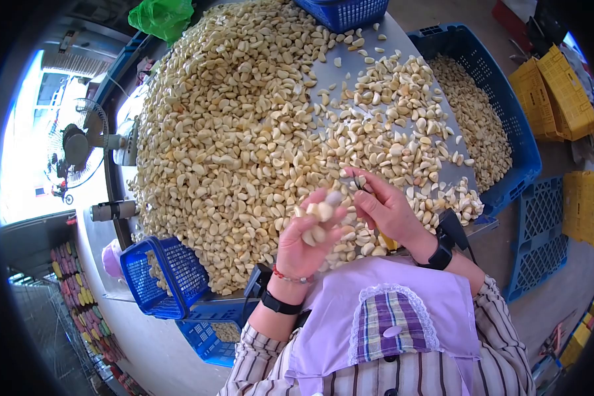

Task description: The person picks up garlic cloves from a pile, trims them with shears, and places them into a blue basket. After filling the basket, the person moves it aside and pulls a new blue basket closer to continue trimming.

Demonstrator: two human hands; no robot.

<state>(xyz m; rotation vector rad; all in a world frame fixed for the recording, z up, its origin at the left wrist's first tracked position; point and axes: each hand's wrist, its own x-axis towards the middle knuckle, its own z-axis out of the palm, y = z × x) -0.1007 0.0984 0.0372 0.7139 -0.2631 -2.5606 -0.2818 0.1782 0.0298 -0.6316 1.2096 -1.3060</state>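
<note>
Several peeled garlic cloves [318,234] rest in my left hand [300,241], its fingers curled up around them; one clove near the fingertips is blurred by motion. Just to the right, my right hand [391,212] is closed in a pinch on a slim tool [359,183] with a dark tip. A yellow end [389,243] shows below that hand; its kind I cannot tell. Both hands are over the near edge of a large heap of peeled garlic cloves [224,145] on a metal table [325,71]. Looser cloves [402,152] lie spread on the right side.
A blue basket [153,274] hangs at the table's near left edge, another blue basket [350,14] at the far edge. On the right stands a large blue crate [525,145] of cloves. Yellow crates [548,92] lie farther right; a fan [79,146] stands left.
</note>
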